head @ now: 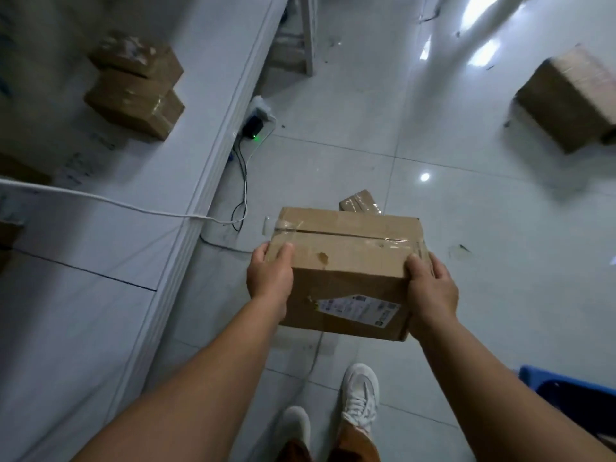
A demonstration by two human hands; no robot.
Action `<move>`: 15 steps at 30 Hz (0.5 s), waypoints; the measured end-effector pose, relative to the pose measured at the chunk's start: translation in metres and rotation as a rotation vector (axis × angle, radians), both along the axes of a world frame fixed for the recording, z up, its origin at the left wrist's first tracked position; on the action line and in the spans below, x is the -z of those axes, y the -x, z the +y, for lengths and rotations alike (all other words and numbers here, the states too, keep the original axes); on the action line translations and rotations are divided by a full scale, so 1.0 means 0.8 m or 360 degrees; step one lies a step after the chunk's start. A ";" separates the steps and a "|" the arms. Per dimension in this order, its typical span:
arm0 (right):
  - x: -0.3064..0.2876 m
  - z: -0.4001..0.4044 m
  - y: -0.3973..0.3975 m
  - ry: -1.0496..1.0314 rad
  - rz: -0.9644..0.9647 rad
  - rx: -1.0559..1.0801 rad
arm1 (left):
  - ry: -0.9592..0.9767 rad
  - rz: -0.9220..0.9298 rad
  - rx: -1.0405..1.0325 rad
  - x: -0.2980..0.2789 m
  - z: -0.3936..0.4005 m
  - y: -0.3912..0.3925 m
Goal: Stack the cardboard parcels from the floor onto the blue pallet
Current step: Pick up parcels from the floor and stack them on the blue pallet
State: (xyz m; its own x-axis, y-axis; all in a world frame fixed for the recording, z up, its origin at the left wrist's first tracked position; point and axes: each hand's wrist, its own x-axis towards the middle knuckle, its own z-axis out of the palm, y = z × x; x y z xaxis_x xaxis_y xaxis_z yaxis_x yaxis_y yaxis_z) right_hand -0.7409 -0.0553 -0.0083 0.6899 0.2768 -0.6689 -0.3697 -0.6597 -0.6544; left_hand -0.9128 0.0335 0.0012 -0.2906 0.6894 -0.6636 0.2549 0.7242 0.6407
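Floor: glossy pale tiled floor (416, 135) was observed, with light glare at the upper right.
Held parcel: a cardboard parcel (346, 258) was carried above the floor in front of the person, its long axis running left to right, taped seam uppermost, shipping label on the near face.
Hands: left hand (270, 278) was clamped on the parcel's left end, right hand (433, 288) on its right end, thumbs on top.
Blue pallet: a blue pallet (566, 385) corner showed at the lower right edge, near the right forearm.
Open room: bare tiles lay ahead and to the right.
Left side: a white tabletop (100, 261) edge ran diagonally, bearing stacked boxes (133, 85).
Obstructions: a small parcel (361, 201) lay on the floor just beyond the held one; a large box (566, 98) stood well apart at the right; a black cable (243, 181) trailed beside the tabletop.
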 end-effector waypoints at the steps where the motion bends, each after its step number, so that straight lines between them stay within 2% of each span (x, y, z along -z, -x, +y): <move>1: -0.013 -0.012 -0.004 -0.0016 -0.0014 0.0051 | -0.0013 -0.0008 0.0030 -0.012 -0.008 -0.007; 10: -0.117 -0.135 -0.015 -0.0098 -0.0122 0.0411 | -0.0151 -0.0130 0.0360 -0.104 -0.096 -0.051; 15: -0.162 -0.218 -0.015 -0.0207 -0.0112 0.0729 | -0.0160 -0.0220 0.0607 -0.140 -0.157 -0.073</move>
State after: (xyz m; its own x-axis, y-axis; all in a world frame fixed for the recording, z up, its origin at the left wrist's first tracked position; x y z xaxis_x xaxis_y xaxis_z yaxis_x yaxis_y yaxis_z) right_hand -0.7288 -0.2301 0.1211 0.8029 0.0118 -0.5960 -0.5549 -0.3504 -0.7545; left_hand -0.8546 -0.0924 0.1135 0.0850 0.7938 -0.6022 0.3993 0.5266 0.7505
